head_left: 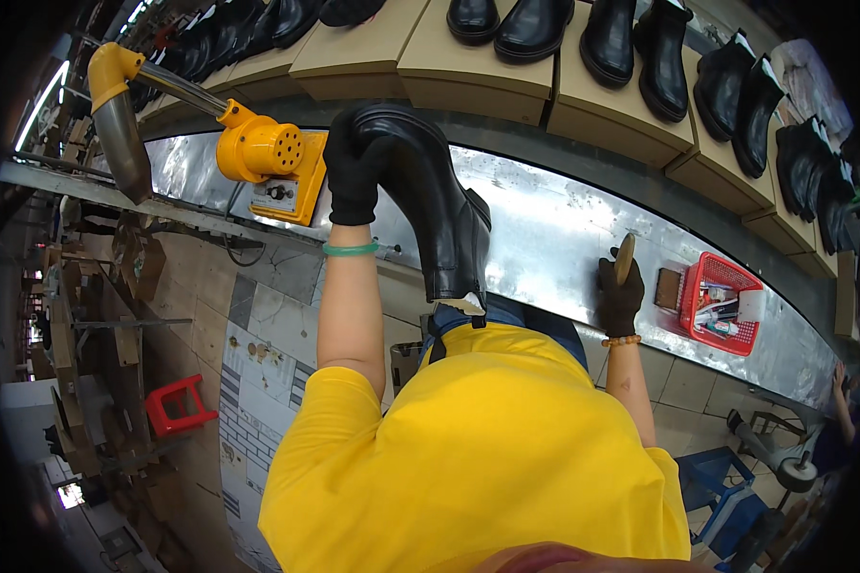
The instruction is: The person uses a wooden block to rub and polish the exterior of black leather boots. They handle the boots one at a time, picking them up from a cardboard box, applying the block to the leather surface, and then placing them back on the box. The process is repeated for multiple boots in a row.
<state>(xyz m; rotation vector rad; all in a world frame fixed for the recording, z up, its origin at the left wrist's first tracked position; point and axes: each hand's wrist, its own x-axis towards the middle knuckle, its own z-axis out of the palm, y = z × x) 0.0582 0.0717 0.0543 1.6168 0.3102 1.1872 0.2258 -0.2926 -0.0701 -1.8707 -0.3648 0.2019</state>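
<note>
My left hand (pixel 353 181), in a black glove, is closed on the toe end of a shiny black ankle boot (pixel 430 205). The boot is held up in front of me, its shaft pointing down toward my body, with something pale showing at the opening. Off to the right, over the metal bench, my right hand (pixel 619 294), also gloved in black, grips a slim tan piece that looks like wood (pixel 625 259). Its underside is hidden by the fingers, so its exact kind does not show.
A yellow machine (pixel 258 153) with a jointed arm and metal nozzle stands left on the metal bench (pixel 535 229). Beside my right hand lie a brown block (pixel 668 287) and a red basket (pixel 712 339) of small items. Black boots (pixel 610 43) line cardboard boxes (pixel 478 81) beyond. A person sits far right.
</note>
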